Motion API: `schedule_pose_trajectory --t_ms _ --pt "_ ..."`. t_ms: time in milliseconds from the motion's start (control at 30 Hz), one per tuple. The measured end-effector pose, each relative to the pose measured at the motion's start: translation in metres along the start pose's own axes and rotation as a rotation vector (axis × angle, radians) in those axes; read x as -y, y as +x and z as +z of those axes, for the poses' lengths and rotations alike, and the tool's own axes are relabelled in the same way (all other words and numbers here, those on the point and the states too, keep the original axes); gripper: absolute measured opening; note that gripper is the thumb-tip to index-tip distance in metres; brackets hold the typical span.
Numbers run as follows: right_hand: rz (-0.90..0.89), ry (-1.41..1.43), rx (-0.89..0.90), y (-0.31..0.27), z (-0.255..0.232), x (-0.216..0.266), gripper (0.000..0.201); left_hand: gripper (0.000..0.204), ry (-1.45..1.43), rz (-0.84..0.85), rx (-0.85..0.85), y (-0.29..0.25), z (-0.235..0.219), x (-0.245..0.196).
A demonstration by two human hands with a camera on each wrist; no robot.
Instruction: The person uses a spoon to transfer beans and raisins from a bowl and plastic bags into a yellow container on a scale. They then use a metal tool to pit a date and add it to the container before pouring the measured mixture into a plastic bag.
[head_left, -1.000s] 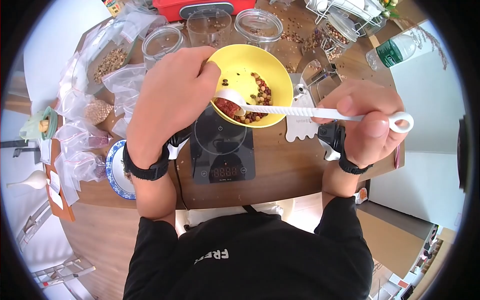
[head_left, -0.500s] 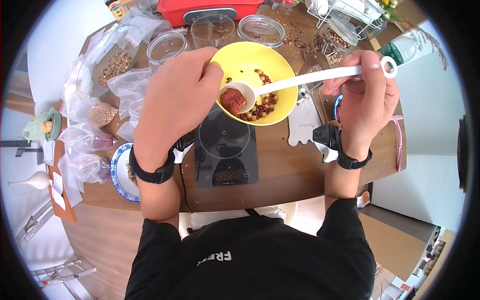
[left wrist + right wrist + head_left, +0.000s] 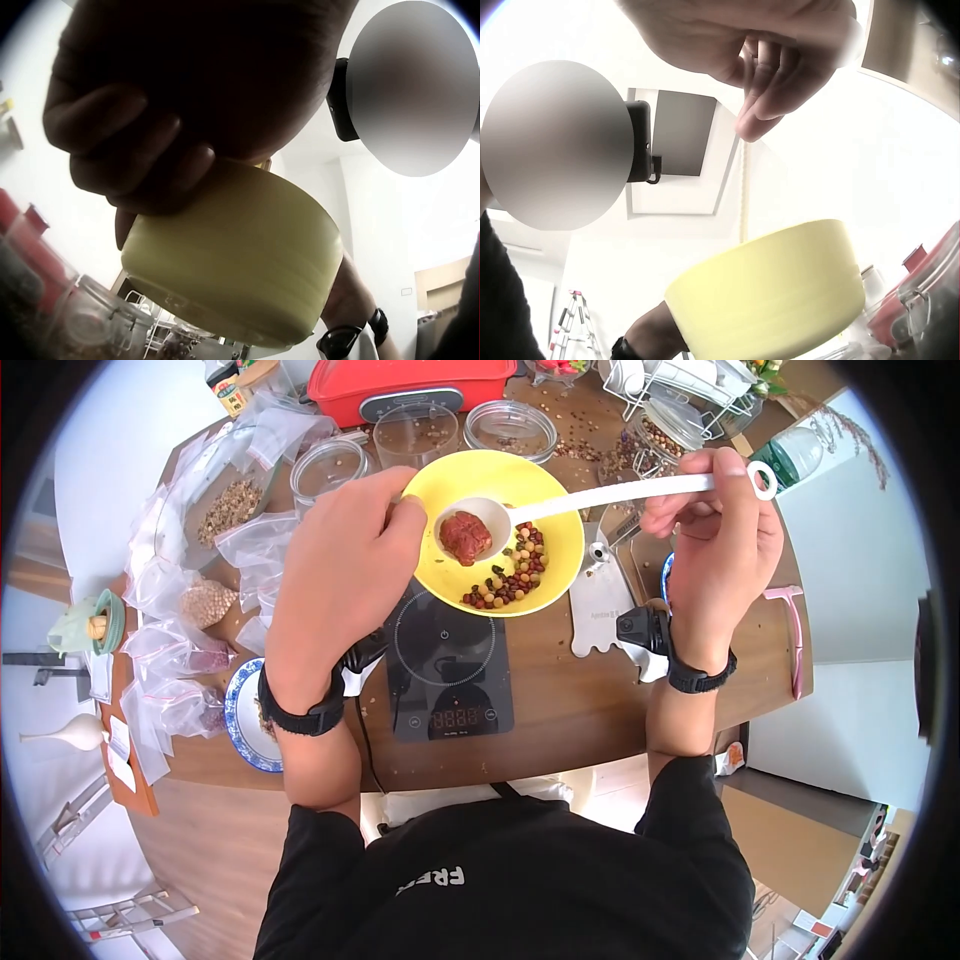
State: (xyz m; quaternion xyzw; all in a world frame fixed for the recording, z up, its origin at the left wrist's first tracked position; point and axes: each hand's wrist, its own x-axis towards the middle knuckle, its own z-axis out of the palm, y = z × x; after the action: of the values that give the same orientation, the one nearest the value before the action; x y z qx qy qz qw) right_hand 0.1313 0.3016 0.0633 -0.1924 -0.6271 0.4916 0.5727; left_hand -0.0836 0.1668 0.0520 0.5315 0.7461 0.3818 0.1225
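A yellow bowl [image 3: 555, 575] is held tilted above the black cooktop by the left hand [image 3: 350, 555], its thumb over the rim. Red and tan beans [image 3: 520, 575] lie along the bowl's lower right side. The right hand [image 3: 725, 545] pinches the handle of a white long-handled spoon [image 3: 630, 491] near its ring end. The spoon's head is inside the bowl and carries a dark red lump [image 3: 465, 538]. In the left wrist view, curled left fingers [image 3: 150, 150] grip the bowl [image 3: 240, 255] from the side; in the right wrist view the right fingertips meet on the handle [image 3: 744, 195].
Below the bowl is a black cooktop [image 3: 450, 660]. Plastic bags [image 3: 190, 650] and a blue-rimmed plate [image 3: 240, 725] lie at the left. Glass jars [image 3: 330, 465] and a red appliance [image 3: 400, 385] stand behind; a metal scraper [image 3: 600, 610] lies to the right.
The spoon's head, first low at the bowl's near left side, has risen and turned so the red lump shows fully, now nearer the bowl's middle. The right hand has moved up and slightly left.
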Motion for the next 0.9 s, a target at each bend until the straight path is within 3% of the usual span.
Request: schedule_pose_trajectory --t_ms 200,900 --pt "0.016 0.098 -0.104 0.006 -0.007 -0.002 0.032 0.023 -0.018 -0.003 0.003 0.000 -0.004 0.003" --pt "0.269 0.385 -0.051 0.013 -0.009 -0.006 0.023 0.025 0.114 -0.038 0.054 -0.003 -0.008 -0.003"
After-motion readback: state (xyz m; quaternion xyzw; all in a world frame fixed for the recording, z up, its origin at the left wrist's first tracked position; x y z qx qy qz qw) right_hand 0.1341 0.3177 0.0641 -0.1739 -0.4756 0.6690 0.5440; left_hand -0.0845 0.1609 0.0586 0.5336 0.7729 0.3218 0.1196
